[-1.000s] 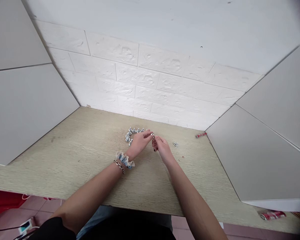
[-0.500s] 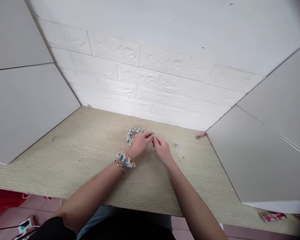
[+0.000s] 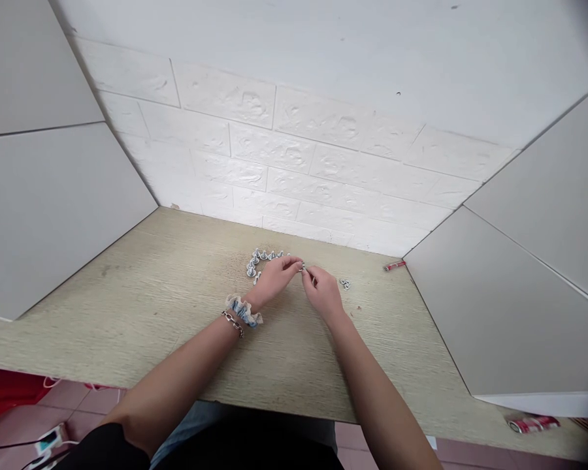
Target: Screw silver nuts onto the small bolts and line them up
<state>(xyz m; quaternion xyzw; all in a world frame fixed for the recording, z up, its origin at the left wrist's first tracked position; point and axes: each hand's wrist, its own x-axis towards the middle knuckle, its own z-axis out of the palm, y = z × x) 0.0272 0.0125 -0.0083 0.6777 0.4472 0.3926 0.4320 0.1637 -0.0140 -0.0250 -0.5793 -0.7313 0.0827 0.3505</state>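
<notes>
My left hand [image 3: 274, 279] and my right hand [image 3: 323, 290] meet over the middle of a pale wooden table [image 3: 166, 294]. Both pinch one small silver metal part [image 3: 302, 266] between their fingertips. Just behind my left hand lies a curved row of several small silver screws or bolts [image 3: 259, 259]. A few tiny silver nuts [image 3: 345, 283] lie on the table just right of my right hand. My left wrist wears a chain bracelet and a blue-and-white scrunchie.
A white brick-pattern wall stands behind the table, with grey panels [image 3: 53, 196] on the left and on the right. A red pen-like object [image 3: 394, 265] lies at the back right corner. A red and white can [image 3: 532, 424] lies at the lower right.
My hands stay pinched together on the small part. The right hand has turned slightly, its fingers shifting on the part. The view has barely moved.
</notes>
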